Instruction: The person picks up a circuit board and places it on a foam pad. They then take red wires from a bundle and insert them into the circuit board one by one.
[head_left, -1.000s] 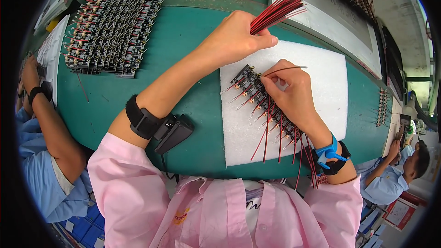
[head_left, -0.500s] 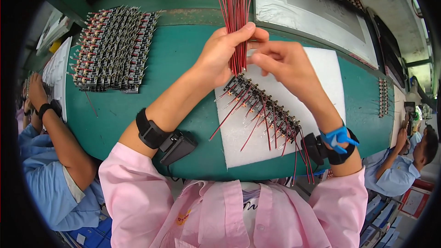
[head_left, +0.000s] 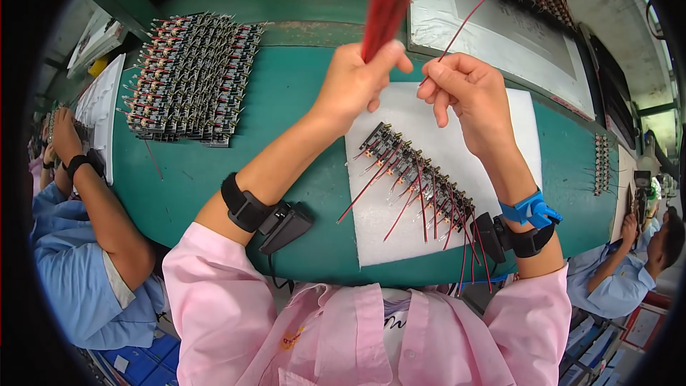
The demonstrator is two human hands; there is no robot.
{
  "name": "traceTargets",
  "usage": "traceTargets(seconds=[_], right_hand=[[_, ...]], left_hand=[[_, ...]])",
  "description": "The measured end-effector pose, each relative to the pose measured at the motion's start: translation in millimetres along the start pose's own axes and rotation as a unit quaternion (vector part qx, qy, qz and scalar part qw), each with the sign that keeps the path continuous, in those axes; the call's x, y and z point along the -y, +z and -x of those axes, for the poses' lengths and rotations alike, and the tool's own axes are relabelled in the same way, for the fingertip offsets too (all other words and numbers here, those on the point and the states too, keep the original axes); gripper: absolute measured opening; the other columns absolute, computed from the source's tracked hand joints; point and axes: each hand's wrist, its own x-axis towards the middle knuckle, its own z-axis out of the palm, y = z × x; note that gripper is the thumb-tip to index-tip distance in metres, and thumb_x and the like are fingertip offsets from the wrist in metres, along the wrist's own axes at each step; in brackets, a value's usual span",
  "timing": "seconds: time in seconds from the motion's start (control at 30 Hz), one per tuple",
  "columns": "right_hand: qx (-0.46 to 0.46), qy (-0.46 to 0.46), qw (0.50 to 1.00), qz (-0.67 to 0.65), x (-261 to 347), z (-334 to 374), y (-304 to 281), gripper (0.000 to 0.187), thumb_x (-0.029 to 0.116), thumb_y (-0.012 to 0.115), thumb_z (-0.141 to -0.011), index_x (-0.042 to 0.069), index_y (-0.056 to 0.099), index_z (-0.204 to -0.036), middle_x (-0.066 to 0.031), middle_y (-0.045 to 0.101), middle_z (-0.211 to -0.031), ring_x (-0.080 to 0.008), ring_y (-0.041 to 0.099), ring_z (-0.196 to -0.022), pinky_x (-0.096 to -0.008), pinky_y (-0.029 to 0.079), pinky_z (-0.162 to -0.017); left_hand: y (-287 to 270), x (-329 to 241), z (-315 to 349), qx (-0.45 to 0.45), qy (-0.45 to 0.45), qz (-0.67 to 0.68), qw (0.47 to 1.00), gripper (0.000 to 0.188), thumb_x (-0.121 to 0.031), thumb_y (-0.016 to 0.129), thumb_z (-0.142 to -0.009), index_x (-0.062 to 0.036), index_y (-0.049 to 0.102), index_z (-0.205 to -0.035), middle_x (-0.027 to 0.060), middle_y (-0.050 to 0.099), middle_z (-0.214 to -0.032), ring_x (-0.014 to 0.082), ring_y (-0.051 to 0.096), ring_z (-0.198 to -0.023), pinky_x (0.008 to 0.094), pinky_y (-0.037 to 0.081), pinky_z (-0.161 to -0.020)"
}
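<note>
My left hand (head_left: 357, 84) is closed round a thick bundle of red and black wires (head_left: 386, 14), whose upper ends are smeared by motion. To its right, my right hand (head_left: 468, 89) pinches one thin red-black wire (head_left: 468, 18) that slants up to the right. Below both hands, a row of small circuit boards (head_left: 418, 182) lies diagonally on a white foam sheet (head_left: 379, 239). Several red-black wires trail from the boards toward me, some past the table's near edge.
A big block of stacked circuit boards (head_left: 189, 78) stands at the left of the green table (head_left: 286, 171). A white-topped case (head_left: 500, 36) lies at the back right, and a short board strip (head_left: 602, 164) at the far right. Co-workers in blue sit at left (head_left: 93, 257) and right (head_left: 622, 264).
My right hand has drawn a single wire out of the bundle and moved right with it. The bundle in my left hand has swung, its top tilting right.
</note>
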Motion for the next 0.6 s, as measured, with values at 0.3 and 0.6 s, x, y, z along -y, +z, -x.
traceTargets(seconds=[0.3, 0.6], right_hand=[[-0.063, -0.035, 0.997, 0.032, -8.5, -4.4, -1.1, 0.017, 0.016, 0.059, -0.077, 0.001, 0.055, -0.071, -0.0014, 0.05, -0.058, -0.0066, 0.04, -0.047, -0.0194, 0.03, -0.045], [-0.061, -0.031, 0.992, 0.104, -12.2, -2.2, -2.9, 0.017, 0.017, 0.06, -0.075, 0.002, 0.053, -0.068, -0.0003, 0.048, -0.057, -0.0058, 0.039, -0.048, -0.019, 0.029, -0.047]], left_hand=[[0.7, 3.1, -0.8, 0.102, 0.018, -0.128, 0.986, 0.021, -0.021, 0.058, -0.076, -0.0001, 0.054, -0.077, -0.0056, 0.036, -0.049, 0.002, 0.03, -0.039, 0.0196, 0.021, -0.034], [-2.8, 5.7, -2.4, 0.092, 0.092, -0.246, 0.96, 0.018, -0.016, 0.058, -0.074, 0.0015, 0.058, -0.072, -0.0047, 0.04, -0.051, 0.0026, 0.032, -0.046, 0.0215, 0.025, -0.04]])
